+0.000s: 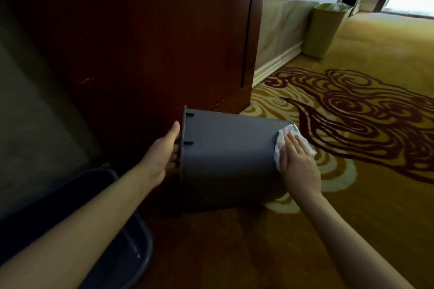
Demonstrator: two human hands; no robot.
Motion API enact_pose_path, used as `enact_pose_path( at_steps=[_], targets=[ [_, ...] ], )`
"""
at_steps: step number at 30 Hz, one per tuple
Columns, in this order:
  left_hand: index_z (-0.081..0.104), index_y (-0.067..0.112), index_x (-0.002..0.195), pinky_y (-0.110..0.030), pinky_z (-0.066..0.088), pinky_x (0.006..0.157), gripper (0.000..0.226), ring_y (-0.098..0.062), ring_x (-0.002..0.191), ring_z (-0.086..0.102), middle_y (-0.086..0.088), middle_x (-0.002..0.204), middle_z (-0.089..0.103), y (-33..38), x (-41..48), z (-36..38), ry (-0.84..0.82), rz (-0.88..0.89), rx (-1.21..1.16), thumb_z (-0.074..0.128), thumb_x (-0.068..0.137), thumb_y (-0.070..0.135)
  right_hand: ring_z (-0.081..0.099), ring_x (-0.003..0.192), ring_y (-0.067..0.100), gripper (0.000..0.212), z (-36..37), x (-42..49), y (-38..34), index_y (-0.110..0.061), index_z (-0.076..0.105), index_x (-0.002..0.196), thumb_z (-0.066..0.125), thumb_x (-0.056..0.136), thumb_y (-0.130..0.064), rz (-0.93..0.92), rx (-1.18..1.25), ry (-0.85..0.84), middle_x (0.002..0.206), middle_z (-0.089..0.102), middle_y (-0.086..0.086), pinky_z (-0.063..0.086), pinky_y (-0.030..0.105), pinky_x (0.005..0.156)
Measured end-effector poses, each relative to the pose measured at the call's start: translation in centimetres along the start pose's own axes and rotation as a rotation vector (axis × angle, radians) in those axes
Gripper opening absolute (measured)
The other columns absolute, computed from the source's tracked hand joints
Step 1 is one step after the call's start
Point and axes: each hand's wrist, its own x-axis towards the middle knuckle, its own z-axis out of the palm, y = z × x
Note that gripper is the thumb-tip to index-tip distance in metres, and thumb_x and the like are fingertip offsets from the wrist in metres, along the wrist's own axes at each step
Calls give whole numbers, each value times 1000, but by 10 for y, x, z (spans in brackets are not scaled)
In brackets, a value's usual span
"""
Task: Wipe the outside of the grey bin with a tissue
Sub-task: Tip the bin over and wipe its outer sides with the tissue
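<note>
The grey bin [225, 155] lies on its side on the carpet, its rim to the left and its base to the right. My left hand [164, 152] grips the rim, fingers hidden inside the opening. A crumpled white tissue [280, 145] sits against the bin's base end. My right hand [297, 162] presses flat on the tissue, fingers spread and pointing away from me.
A dark wooden cabinet [141, 30] stands right behind the bin. A dark blue tub [122, 239] lies at the lower left under my forearm. A yellowish waste bin [324, 30] stands against the far wall. Patterned carpet [352, 112] stretches to the right.
</note>
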Motion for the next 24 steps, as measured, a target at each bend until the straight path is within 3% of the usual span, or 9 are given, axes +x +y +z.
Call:
enact_pose_path(
  at_steps=[4,7,10,13,17,19,21,24],
  targets=[
    [47,10,132,-38,52,76,48,-25,96,63,-10,109,64,50,21,4,-3,-90,-164,47,93,38,30,140,20,44,-2,-13,1,-10,37,141,34,98,-21,1,22,10,148,39,10,26,39,115],
    [52,8,124,-37,51,62,32,-23,84,63,-12,104,64,63,22,6,-34,-162,-85,48,95,19,34,138,21,42,-5,-26,2,-7,42,137,35,98,-22,10,72,47,144,44,11,29,41,113],
    [55,5,117,-36,50,61,24,-22,79,62,-11,91,62,56,16,7,-32,-181,-81,48,94,9,40,133,23,40,-12,-32,-2,-6,47,133,38,98,-20,60,149,109,140,49,13,35,44,109],
    [56,6,109,-36,51,63,17,-22,81,63,-12,92,63,45,9,3,-68,-180,-126,50,93,8,39,134,22,42,-18,-25,-28,-9,41,137,38,96,-16,38,247,115,143,45,13,32,43,110],
    [58,5,103,-39,52,68,14,-24,85,64,-13,93,66,36,3,-3,-122,-178,-177,50,92,7,22,138,12,53,-13,-10,-97,-11,31,141,48,91,-7,-229,234,-27,151,32,7,19,34,112],
    [62,5,94,-38,52,68,13,-23,81,64,-12,81,70,33,0,-5,-157,-181,-194,49,93,7,12,142,13,58,-5,-4,-127,-14,24,145,47,92,-9,-368,177,-115,156,21,5,13,31,113],
    [64,6,90,-37,52,68,16,-23,79,65,-10,72,73,30,-2,-7,-172,-185,-212,48,93,8,8,145,16,58,1,0,-137,-17,19,147,43,95,-12,-389,161,-169,158,16,4,11,30,114],
    [61,5,101,-39,52,72,15,-25,86,66,-14,87,70,29,-4,-9,-185,-181,-241,50,92,8,13,144,13,52,1,4,-110,-21,23,146,39,97,-18,-301,161,-143,156,21,-1,9,28,112]
  ],
)
